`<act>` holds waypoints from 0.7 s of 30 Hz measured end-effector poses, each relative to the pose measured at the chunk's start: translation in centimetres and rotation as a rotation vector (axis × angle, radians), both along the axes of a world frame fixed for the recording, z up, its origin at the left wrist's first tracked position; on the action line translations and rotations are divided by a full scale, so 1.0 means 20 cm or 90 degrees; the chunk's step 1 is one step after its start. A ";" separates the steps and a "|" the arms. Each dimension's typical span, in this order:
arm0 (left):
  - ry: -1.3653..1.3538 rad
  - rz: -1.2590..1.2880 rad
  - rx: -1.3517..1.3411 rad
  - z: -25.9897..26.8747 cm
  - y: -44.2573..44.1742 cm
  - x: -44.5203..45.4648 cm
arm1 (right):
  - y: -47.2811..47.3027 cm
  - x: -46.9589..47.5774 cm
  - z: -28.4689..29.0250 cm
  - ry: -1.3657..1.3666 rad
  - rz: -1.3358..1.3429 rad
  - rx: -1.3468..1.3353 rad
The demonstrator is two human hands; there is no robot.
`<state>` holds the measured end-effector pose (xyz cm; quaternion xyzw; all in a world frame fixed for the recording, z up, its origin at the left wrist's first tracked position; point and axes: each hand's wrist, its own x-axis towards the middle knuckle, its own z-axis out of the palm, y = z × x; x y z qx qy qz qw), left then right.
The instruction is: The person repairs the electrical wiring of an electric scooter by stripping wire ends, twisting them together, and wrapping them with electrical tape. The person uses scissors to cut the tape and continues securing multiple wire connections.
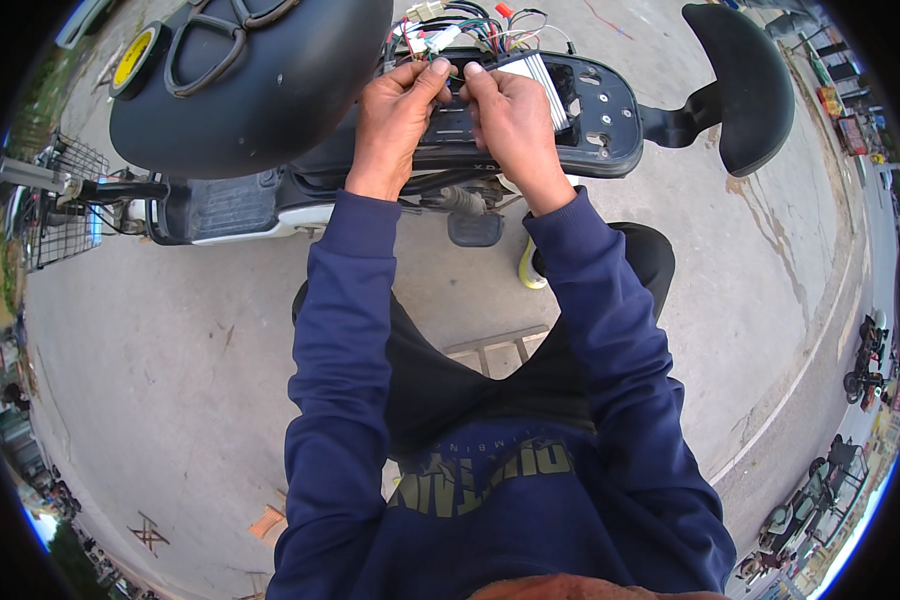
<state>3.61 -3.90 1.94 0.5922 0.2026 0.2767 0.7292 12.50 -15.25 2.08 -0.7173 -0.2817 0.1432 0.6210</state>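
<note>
Thin wires [456, 76] run between my fingertips above the rear deck of an electric scooter. My left hand [401, 112] pinches a thin wire between thumb and index finger. Close beside it, my right hand [511, 120] pinches at the same wires with its thumb and finger. The fingertips partly hide the exact contact. Just right of my right hand, a finned metal controller box [538, 84] lies on the black rear rack [604, 154]. A bundle of coloured wires with white connectors [442, 37] spreads out beyond my hands.
The black scooter seat [270, 112] stands to the left, carrying a roll of black tape with a yellow core [136, 60] and dark cable-like loops [202, 56]. At the right rises a padded backrest [757, 90]. A wire basket [64, 202] is at the far left. Motorcycles [866, 360] stand farther right.
</note>
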 end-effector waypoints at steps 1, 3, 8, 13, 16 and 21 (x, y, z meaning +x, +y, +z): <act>0.003 0.001 -0.002 0.00 0.00 0.00 | 0.00 0.00 0.01 0.063 0.010 0.003; 0.004 0.004 -0.004 0.00 0.01 0.00 | -0.05 -0.02 0.08 0.164 0.022 -0.025; 0.003 0.020 -0.011 0.00 0.00 0.00 | -0.09 -0.06 0.09 0.176 0.020 0.069; 0.009 0.040 0.002 -0.02 0.00 0.01 | 0.01 -0.07 0.01 0.048 0.010 0.085; 0.006 0.039 0.009 -0.02 0.00 0.01 | 0.02 -0.07 0.00 0.081 -0.015 0.088; 0.010 0.040 -0.001 -0.02 0.00 0.01 | 0.03 -0.06 0.01 0.163 -0.020 0.079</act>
